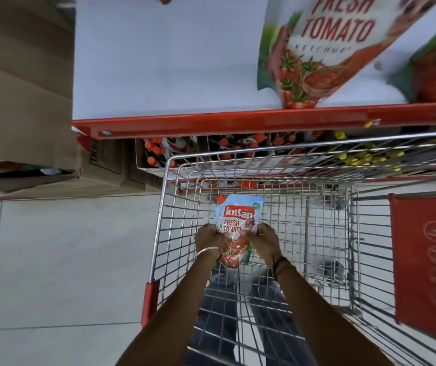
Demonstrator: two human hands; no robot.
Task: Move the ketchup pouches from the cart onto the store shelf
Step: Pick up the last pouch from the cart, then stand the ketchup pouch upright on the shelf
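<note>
Held the ketchup pouch down in the cart with left hand and right hand squeezed tight on its sides, likely so the floppy thing stayed steady for lifting to the shelf.

Left of the pouch on the shelf, the white shelf lay bare. The cart stood below it, its front rim just under the shelf's red edge.
</note>
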